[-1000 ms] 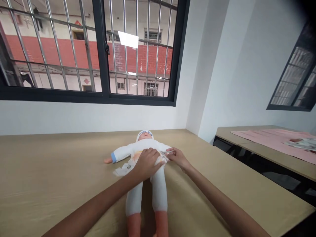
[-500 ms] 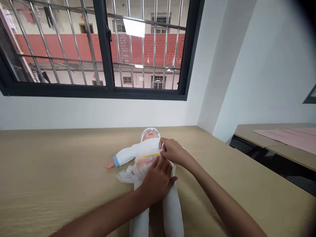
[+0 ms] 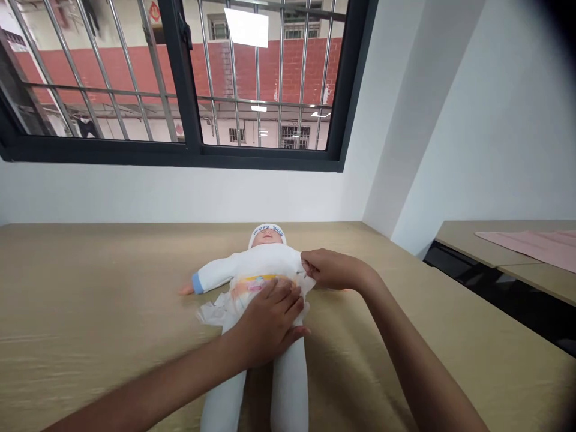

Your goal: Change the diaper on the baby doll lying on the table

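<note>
A baby doll [image 3: 261, 258] in a white suit and printed cap lies on its back, head toward the window wall. Around its hips, over the suit, is a white diaper [image 3: 243, 294] with a coloured print; one loose side wing spreads out on the left. My left hand [image 3: 272, 321] rests on the diaper's front, fingers stretched out and pressing it down. Beside the doll's waist, on the right, my right hand [image 3: 333, 269] pinches the diaper's other side wing, pulled outward. Its fingertips are partly hidden, and so is the doll's arm behind it.
The doll lies on a wide tan table [image 3: 112, 300] set against a white wall [image 3: 180, 195]. Above is a dark-framed window [image 3: 193, 147] with metal bars outside. On the right, past a dark gap, another tan surface carries a pink cloth [image 3: 535, 246].
My right hand has moved right and away from the diaper's middle, drawing the side wing out. My left hand stays on the diaper's front, fingers flatter. The view has tilted slightly down.
</note>
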`<control>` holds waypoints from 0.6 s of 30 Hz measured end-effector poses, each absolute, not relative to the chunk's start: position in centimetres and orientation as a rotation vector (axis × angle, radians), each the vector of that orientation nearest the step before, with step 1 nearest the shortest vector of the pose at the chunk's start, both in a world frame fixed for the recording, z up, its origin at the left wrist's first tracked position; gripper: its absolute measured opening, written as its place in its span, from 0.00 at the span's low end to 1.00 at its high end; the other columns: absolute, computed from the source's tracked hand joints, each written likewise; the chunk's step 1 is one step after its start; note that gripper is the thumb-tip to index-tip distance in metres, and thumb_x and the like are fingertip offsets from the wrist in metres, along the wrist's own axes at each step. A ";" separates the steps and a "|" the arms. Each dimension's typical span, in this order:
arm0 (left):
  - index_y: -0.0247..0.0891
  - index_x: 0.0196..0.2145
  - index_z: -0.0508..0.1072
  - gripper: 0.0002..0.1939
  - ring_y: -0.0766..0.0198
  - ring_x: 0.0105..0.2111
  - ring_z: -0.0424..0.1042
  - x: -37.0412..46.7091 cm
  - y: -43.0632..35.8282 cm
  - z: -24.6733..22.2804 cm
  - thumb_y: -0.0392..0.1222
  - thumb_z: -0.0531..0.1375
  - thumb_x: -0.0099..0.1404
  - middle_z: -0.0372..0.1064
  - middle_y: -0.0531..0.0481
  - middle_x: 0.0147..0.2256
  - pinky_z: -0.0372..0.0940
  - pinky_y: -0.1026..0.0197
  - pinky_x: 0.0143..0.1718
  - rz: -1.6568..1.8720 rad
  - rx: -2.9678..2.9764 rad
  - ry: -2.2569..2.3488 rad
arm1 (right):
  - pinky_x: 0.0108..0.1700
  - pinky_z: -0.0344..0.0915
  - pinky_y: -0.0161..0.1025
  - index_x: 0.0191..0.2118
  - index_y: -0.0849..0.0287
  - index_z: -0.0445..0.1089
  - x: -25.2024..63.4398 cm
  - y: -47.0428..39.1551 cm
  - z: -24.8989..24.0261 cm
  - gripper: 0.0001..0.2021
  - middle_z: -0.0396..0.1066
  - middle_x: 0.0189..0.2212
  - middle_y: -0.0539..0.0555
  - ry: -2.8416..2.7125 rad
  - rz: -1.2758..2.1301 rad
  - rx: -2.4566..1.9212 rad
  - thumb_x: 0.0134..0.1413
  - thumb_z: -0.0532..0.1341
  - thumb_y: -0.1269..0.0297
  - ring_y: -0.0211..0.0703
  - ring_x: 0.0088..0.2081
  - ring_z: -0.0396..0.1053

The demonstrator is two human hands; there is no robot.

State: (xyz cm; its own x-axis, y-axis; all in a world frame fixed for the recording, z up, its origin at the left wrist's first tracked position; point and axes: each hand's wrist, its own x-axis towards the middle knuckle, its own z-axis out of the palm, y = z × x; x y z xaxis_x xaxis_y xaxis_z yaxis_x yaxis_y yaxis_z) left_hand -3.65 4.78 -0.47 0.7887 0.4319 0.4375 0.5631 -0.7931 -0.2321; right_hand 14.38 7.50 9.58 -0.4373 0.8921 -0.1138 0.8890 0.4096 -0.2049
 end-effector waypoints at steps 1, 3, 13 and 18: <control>0.34 0.47 0.66 0.22 0.51 0.49 0.60 -3.5 4.9 -0.2 0.54 0.47 0.67 0.66 0.43 0.48 0.53 0.47 0.51 -0.510 -2.652 -0.759 | 0.25 0.50 0.33 0.27 0.58 0.54 14.4 7.4 9.7 0.05 0.62 0.27 0.49 -2.634 0.376 -1.663 0.49 0.51 0.74 0.35 0.26 0.56; 0.34 0.40 0.68 0.22 0.53 0.42 0.62 -3.1 5.2 0.3 0.55 0.46 0.66 0.67 0.43 0.39 0.57 0.49 0.45 -0.496 -2.680 -0.802 | 0.25 0.49 0.32 0.26 0.58 0.54 14.5 7.2 10.0 0.05 0.62 0.26 0.48 -2.642 0.408 -1.660 0.49 0.51 0.74 0.35 0.25 0.55; 0.34 0.49 0.65 0.28 0.55 0.39 0.61 -2.5 5.6 0.6 0.59 0.43 0.66 0.65 0.42 0.42 0.57 0.50 0.40 -0.561 -2.667 -0.891 | 0.23 0.49 0.33 0.28 0.57 0.54 14.9 7.5 9.9 0.04 0.60 0.25 0.47 -2.619 0.458 -1.710 0.48 0.51 0.73 0.35 0.23 0.54; 0.34 0.46 0.68 0.27 0.50 0.55 0.54 -2.8 5.9 -0.2 0.57 0.42 0.67 0.67 0.43 0.45 0.46 0.44 0.56 -0.609 -2.665 -0.787 | 0.24 0.49 0.33 0.26 0.57 0.53 15.2 7.6 9.8 0.05 0.60 0.24 0.47 -2.639 0.464 -1.671 0.48 0.51 0.73 0.35 0.23 0.54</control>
